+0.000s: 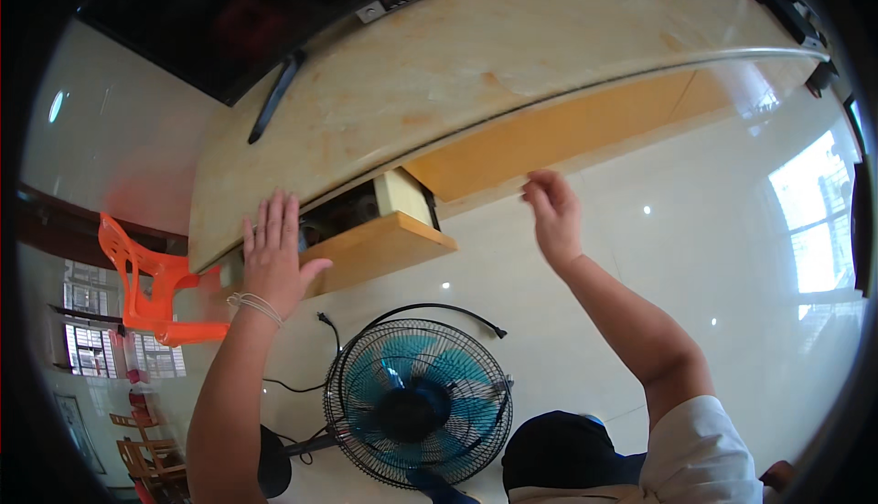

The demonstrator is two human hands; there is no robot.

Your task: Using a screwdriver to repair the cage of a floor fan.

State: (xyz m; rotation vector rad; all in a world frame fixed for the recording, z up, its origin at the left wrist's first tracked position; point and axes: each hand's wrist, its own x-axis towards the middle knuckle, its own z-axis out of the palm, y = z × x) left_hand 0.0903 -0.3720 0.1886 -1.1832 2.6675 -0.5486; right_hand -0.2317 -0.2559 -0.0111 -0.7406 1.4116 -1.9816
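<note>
My left hand [274, 262] lies flat with fingers stretched along the front edge of a marble-patterned cabinet top [393, 106]. Right below it a wooden drawer [389, 246] is pulled out; dark items inside are only partly visible. A pale band circles my left wrist. Over the floor, to the right of the drawer, my right hand [556, 220] is raised with its fingers curled together; whatever it may hold is hidden. Below and between my arms is a floor fan [416, 403] with blue blades behind a black wire guard.
A black curved strip [439, 306] lies by the fan's upper rim, near a black cord [335, 332]. An orange plastic chair [151, 284] stands at the left end of the cabinet. A large dark screen [210, 19] on a black foot [274, 97] rises above the cabinet top.
</note>
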